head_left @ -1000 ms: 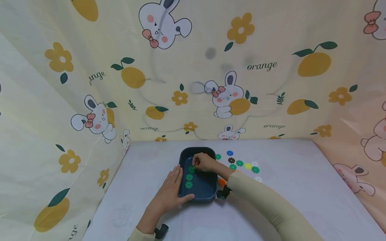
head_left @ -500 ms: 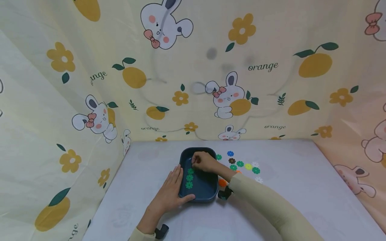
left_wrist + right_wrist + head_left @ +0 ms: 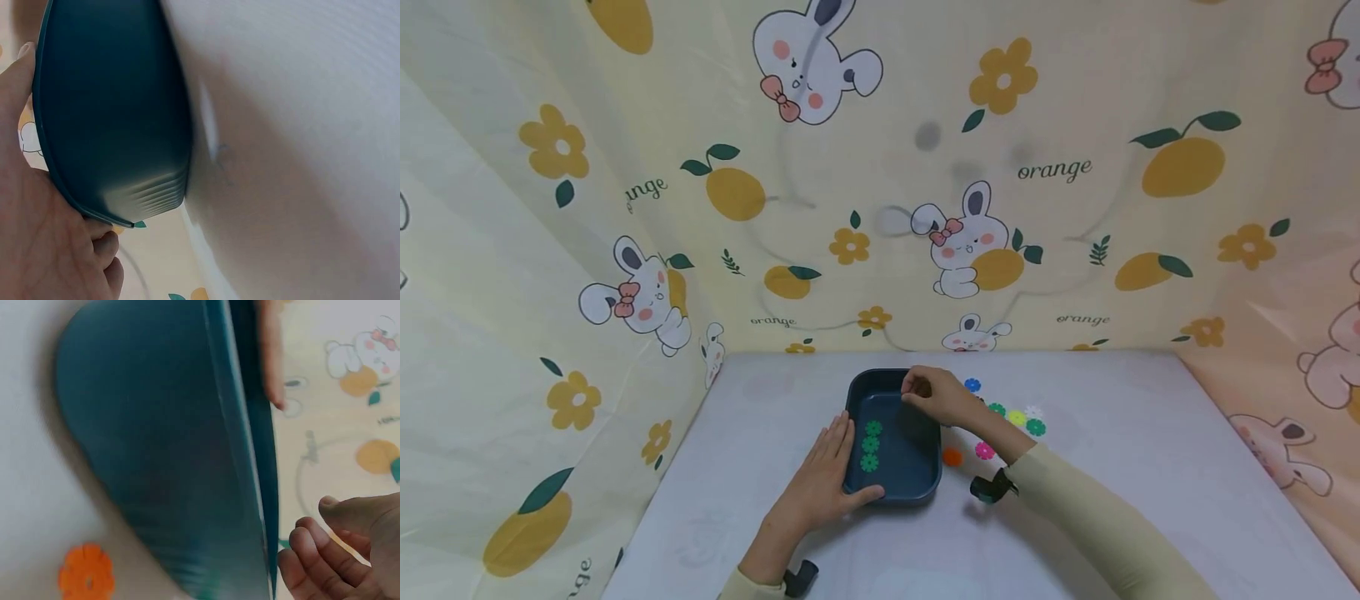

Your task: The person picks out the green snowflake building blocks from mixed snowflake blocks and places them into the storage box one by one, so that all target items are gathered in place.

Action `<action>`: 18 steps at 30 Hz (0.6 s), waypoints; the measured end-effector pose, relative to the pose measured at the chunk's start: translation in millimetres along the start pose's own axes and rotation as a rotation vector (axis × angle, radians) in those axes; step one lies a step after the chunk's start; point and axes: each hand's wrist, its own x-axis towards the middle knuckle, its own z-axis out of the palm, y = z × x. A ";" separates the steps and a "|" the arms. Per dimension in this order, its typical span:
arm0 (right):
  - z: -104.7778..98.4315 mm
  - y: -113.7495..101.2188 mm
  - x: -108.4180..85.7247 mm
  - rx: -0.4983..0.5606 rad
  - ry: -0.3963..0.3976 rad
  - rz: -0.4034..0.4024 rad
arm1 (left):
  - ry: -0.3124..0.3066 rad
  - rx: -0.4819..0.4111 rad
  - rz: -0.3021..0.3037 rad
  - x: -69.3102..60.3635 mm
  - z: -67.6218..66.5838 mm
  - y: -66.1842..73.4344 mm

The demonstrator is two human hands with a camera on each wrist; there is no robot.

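Note:
A dark blue tray (image 3: 898,492) stands on the table, with a column of three green flower-shaped pieces (image 3: 870,444) lying inside along its left side. My left hand (image 3: 820,475) rests against the tray's left side with straight fingers, its thumb over the near rim. In the left wrist view that same hand (image 3: 44,231) lies along the tray wall (image 3: 112,112). Above the tray's right rim is my right hand (image 3: 943,398), fingers loosely bent. The right wrist view shows no piece between the thumb and fingers (image 3: 306,544) of that hand.
Right of the tray lie loose flower-shaped pieces: orange (image 3: 952,457), pink (image 3: 984,450), blue (image 3: 972,385), yellow (image 3: 1017,417), green (image 3: 1036,427) and white (image 3: 1033,412). My right forearm covers part of this group. A patterned cloth (image 3: 880,275) hangs behind the table.
My right hand has lifted away from the green pieces and moved right to the tray's right rim. The three green pieces stay in their column. My left hand has kept its place.

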 end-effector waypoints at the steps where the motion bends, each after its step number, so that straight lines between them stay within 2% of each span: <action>1: -3.7 2.1 -3.3 0.000 0.010 -0.001 | 0.002 0.001 -0.001 0.0 0.1 0.0; 10: -32.7 21.4 -39.2 0.005 0.100 0.068 | 0.020 0.002 0.002 -0.4 0.1 1.0; 18: -43.7 42.1 -76.2 -0.003 0.113 0.195 | 0.022 0.015 0.000 -1.0 1.4 0.5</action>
